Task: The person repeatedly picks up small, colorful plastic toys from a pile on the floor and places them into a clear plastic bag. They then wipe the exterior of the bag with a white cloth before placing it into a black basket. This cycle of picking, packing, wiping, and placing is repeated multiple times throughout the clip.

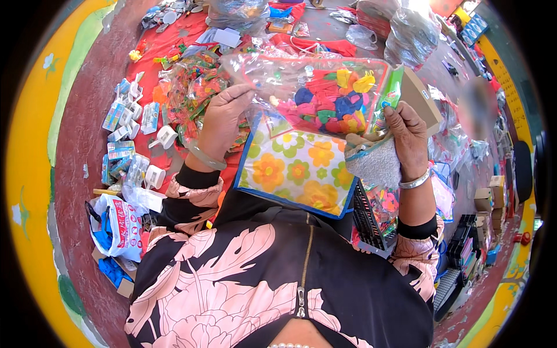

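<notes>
While your left hand (pixel 223 119) pinches the left edge of the clear plastic bag of bright red, blue and yellow balloons (pixel 325 95), your right hand (pixel 409 136) closes on its right edge, so it hangs stretched between them, probably for inspection. Just below it lies a flowered yellow-and-green pouch with blue trim (pixel 296 168), and small white-and-blue packets (pixel 130 119) are scattered on the red cloth (pixel 168 43) to the far left.

Above a crowded floor spread, I hold a clear bag (pixel 316 93) between both hands.

My left hand (pixel 223 119) grips its left edge, my right hand (pixel 406 136) its right, a knitted pouch (pixel 374 162) under the right palm. A flat flowered bag (pixel 296 171) lies below, on my lap. Small packets (pixel 130 124) lie far left; a cardboard box (pixel 420 95) sits behind my right hand.
</notes>
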